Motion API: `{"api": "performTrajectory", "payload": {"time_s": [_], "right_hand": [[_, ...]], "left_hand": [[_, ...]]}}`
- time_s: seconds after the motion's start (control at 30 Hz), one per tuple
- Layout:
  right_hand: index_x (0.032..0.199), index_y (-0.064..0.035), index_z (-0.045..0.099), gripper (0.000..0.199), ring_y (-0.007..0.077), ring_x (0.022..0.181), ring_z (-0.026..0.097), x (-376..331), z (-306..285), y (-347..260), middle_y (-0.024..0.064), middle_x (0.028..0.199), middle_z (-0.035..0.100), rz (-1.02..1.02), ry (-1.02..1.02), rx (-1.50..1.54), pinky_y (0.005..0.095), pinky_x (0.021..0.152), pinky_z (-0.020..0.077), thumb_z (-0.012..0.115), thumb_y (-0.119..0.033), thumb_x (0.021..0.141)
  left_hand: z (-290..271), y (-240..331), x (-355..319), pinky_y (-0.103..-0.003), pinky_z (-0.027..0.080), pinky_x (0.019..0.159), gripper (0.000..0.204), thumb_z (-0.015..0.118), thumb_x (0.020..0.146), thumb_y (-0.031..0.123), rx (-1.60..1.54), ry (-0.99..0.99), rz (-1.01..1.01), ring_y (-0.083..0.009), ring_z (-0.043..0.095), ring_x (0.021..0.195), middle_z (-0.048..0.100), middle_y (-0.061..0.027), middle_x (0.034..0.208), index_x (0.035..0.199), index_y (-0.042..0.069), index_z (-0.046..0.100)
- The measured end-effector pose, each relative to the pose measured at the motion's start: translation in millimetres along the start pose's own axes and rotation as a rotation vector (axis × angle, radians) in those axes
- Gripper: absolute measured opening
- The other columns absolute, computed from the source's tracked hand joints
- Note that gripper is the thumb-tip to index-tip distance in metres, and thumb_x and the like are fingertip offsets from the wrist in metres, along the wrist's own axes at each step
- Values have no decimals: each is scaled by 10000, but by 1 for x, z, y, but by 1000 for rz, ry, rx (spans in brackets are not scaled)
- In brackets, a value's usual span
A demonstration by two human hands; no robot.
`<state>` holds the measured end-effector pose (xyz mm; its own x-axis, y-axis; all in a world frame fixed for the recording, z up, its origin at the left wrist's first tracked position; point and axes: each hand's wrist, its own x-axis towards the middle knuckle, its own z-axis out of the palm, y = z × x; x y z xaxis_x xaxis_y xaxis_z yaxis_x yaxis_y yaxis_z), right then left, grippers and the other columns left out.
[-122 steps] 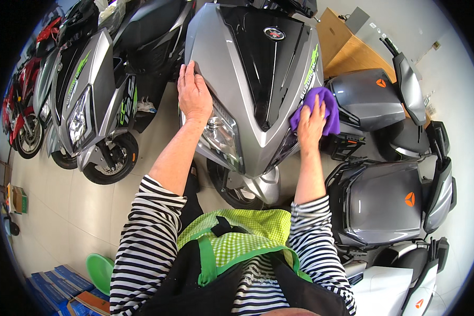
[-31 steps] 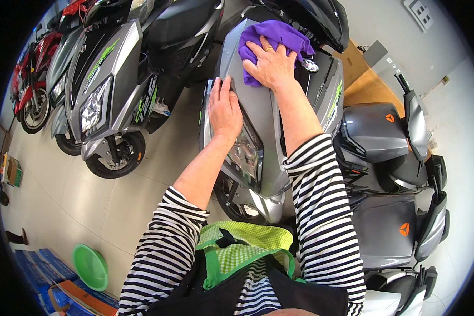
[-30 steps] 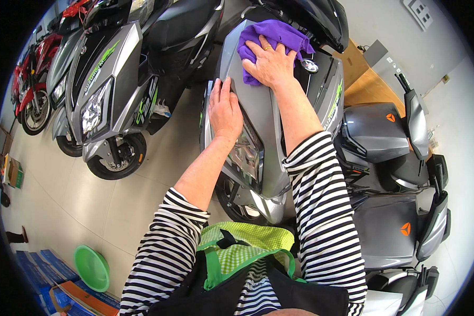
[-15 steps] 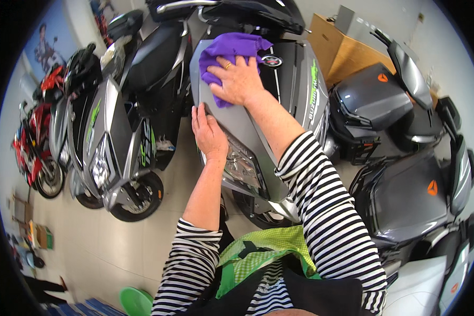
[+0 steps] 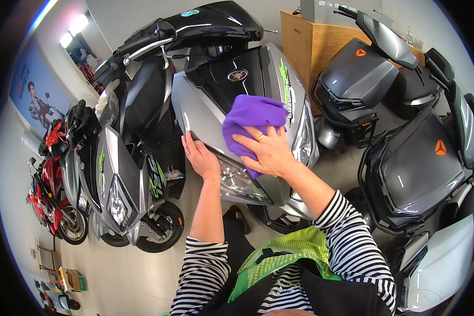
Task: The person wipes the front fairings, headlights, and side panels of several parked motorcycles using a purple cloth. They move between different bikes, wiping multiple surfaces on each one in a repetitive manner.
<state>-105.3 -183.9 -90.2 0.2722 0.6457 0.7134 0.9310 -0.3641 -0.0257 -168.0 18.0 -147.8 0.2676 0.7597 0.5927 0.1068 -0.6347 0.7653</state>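
Observation:
A grey and black motor scooter (image 5: 205, 108) stands directly in front of me, its front cowl facing me. My right hand (image 5: 268, 150) presses a bunched purple cloth (image 5: 253, 113) onto the lower middle of the cowl, below the round emblem (image 5: 237, 75). Several of its fingers lie spread over the cloth and hold it against the panel. My left hand (image 5: 201, 158) rests with straight fingers on the cowl's left edge and has nothing in it. Between the hands shows the clear headlight (image 5: 236, 176), partly under the cloth's lower end.
Another grey scooter (image 5: 110, 179) stands close on the left, with red motorcycles (image 5: 50, 184) beyond it. Dark grey scooters (image 5: 416, 174) crowd the right side. A wooden cabinet (image 5: 321, 47) is behind at the right. Small boxes (image 5: 72, 279) sit at the lower left.
My right hand has drawn the cloth down the cowl and to the right, from left of the emblem to below it. My left hand stays on the edge. The view has shifted.

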Motion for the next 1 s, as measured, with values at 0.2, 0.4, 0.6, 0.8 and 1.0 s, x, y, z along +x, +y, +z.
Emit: {"api": "performTrajectory", "payload": {"time_s": [0.2, 0.4, 0.6, 0.8, 1.0], "right_hand": [[1353, -257, 567, 558, 398, 1324, 377, 34, 10, 44, 98, 1476, 449, 163, 141, 44, 617, 1097, 197, 604, -464, 836], [1441, -317, 459, 633, 443, 1283, 451, 121, 37, 126, 69, 1532, 409, 535, 56, 70, 718, 1011, 286, 480, -618, 884], [1499, -346, 373, 715, 454, 1360, 377, 144, 39, 183, 31, 1594, 312, 698, -70, 156, 699, 1050, 280, 416, -677, 866], [1468, -306, 436, 685, 462, 1350, 383, 99, 35, 182, 84, 1572, 348, 730, 11, 198, 686, 1041, 299, 437, -638, 869], [1379, -293, 547, 584, 480, 1338, 374, 35, 30, 135, 135, 1504, 428, 522, 158, 36, 692, 1057, 264, 542, -529, 845]], "left_hand": [[0, 0, 1, -418, 304, 1135, 428, 370, 1025, 213, 16, -17, -15, -340, 350, 1402, 374, -176, 1519, 1419, 77, 467], [0, -2, 1, -413, 315, 1127, 417, 385, 1026, 192, -3, -11, 17, -348, 363, 1393, 385, -190, 1507, 1412, 58, 470], [0, -6, 2, -416, 325, 1119, 410, 395, 1023, 169, -23, -2, 73, -364, 375, 1380, 398, -216, 1489, 1405, 39, 472], [1, -7, 2, -419, 332, 1115, 411, 400, 1018, 155, -21, 10, 83, -368, 394, 1367, 416, -214, 1477, 1408, 46, 471], [2, -6, 3, -422, 330, 1117, 419, 421, 1015, 169, -2, 19, 62, -365, 394, 1369, 415, -196, 1486, 1420, 71, 468]]}}
